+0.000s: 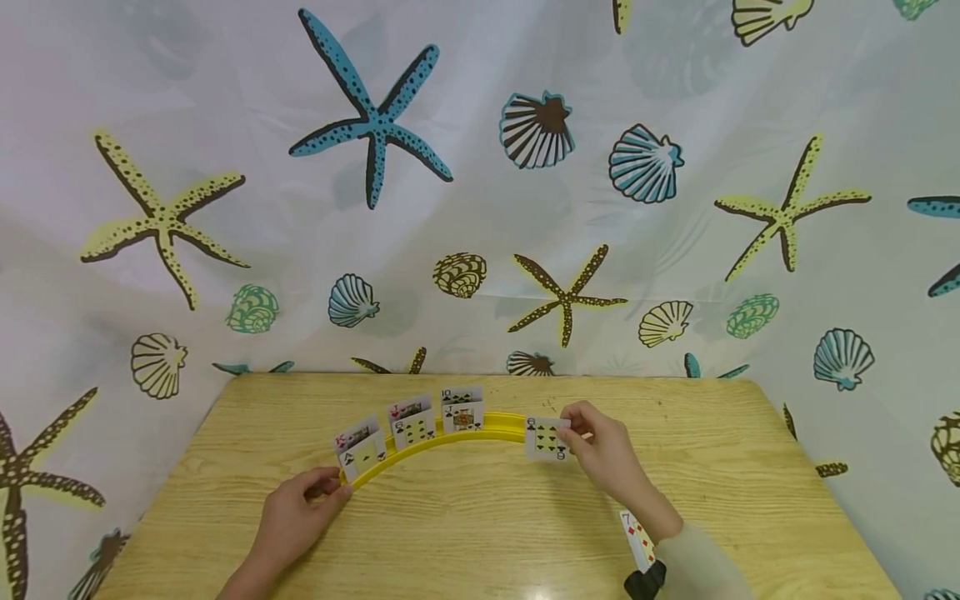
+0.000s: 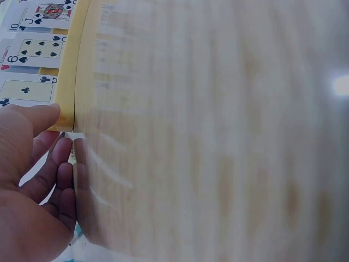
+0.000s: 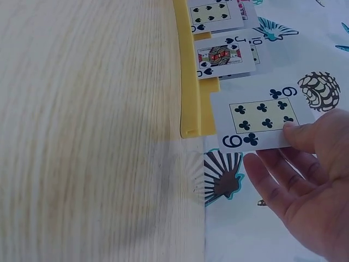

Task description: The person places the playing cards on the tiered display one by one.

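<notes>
A curved yellow card holder (image 1: 491,434) lies on the table, with playing cards upright in its slot. My left hand (image 1: 300,510) pinches its left end, thumb at the front, fingers behind. In my right hand (image 1: 603,450), a six of clubs (image 3: 262,115) is held between thumb and fingers, overlapping the holder's right end in the head view. Along the holder from the left stand an ace of clubs (image 1: 364,458) before a king, a six of spades (image 1: 413,432) before a red jack, and a jack of spades (image 1: 463,419) before a ten.
A seven of diamonds (image 1: 637,540) shows beside my right wrist, next to a black wrist camera (image 1: 645,580). The wooden table (image 1: 480,533) meets a white curtain (image 1: 465,208) printed with shells and starfish at the back and sides.
</notes>
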A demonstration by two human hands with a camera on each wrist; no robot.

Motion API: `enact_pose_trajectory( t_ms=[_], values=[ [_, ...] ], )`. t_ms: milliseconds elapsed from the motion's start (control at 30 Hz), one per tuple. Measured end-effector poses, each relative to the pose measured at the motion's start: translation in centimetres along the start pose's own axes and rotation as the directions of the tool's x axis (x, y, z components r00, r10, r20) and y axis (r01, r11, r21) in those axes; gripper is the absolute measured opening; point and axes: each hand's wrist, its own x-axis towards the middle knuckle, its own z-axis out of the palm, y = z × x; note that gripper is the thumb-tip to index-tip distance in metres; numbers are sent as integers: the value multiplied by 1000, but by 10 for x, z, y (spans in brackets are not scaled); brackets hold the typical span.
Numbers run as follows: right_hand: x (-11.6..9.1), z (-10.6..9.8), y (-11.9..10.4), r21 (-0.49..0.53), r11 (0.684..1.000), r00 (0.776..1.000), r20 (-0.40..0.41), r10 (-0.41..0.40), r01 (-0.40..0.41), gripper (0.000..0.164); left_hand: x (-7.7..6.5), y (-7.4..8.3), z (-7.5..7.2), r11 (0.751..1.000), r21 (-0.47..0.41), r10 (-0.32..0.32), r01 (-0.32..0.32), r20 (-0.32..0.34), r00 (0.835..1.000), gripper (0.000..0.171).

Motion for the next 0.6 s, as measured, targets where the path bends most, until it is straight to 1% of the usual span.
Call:
enact_pose_trajectory(
  t_ms=[233, 467, 600],
  values=[
    [13, 5, -1, 15, 1000, 999, -27, -25, 26, 9, 0, -1, 0, 1000, -3, 0, 0, 0, 1000, 39],
    [20, 8, -4, 24, 999, 999, -25, -23, 24, 8, 0, 0, 0, 1000, -4, 2, -2, -1, 1000, 39],
    [25, 10, -6, 25, 1000, 999, -32, -10, 10, 8, 0, -1, 0, 1000, 0, 18, -18, -12, 1000, 38]
  ],
)
